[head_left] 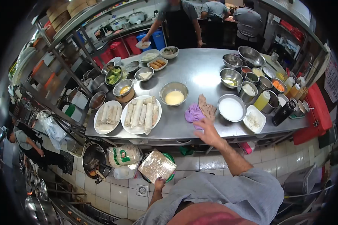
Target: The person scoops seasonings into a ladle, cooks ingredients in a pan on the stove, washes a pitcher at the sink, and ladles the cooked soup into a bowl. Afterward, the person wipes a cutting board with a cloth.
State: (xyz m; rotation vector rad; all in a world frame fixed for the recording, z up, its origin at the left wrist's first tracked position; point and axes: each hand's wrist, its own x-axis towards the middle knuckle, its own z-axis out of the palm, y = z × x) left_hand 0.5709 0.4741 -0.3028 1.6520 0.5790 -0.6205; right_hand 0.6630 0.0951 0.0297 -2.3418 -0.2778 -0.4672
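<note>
My left hand (159, 183) is closed on the near edge of a flat, square, shiny silver-gold board (157, 165), tilted below the counter's front edge. Whether it is foil-covered or bare metal, I cannot tell. Under it shows the rim of a green round tub (171, 176). Over the counter's front edge, my right hand (206, 131) has its fingers apart, at the near side of a crumpled purple cloth (193, 113). Against that cloth lies a brown cloth (206, 107). To their right stands a steel bowl of white liquid (232, 108); behind and left is a bowl of yellow batter (174, 98).
Two white plates of rolls (142, 115) (107, 117) sit at the counter's left. Sauce bottles (262, 100) and steel bowls crowd its right side. On the floor are a black wok (95, 160) and a plastic-wrapped pack (124, 155). Across the counter, a person (178, 24) holds a small dish.
</note>
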